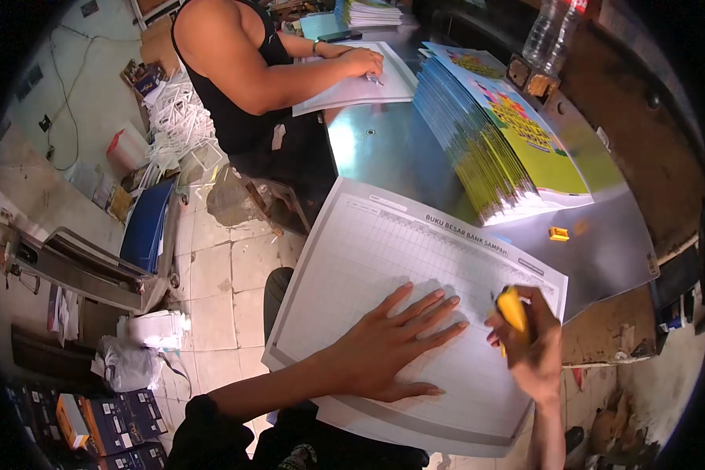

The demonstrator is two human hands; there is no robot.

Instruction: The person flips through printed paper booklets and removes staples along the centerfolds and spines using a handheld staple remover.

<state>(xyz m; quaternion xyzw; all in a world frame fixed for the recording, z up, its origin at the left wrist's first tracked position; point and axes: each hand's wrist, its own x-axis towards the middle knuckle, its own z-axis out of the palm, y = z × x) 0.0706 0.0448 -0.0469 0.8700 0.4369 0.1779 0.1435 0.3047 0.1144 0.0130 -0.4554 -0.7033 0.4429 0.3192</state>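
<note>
A stack of large printed sheets [352,258], headed "BUKU BESAR BANK SAMPAH" over a ruled grid, lies tilted in front of me, its far edge over the table. My left hand [392,345] rests flat on the top sheet with fingers spread. Over the right part of the sheets, my right hand [534,345] is closed around a yellow hand-held tool [512,309]; its exact kind is blurred and partly covered by the fingers. Beyond the sheets stands a tall pile of colourful booklets [517,117] with blue and green covers.
On the metal table [376,157] sit a small yellow object [558,233] and clear plastic bottles [552,35]. A person in a black top [239,86] works over white sheets [399,78] at the far left. Paper scraps [180,117] and boxes [110,423] occupy the left floor.
</note>
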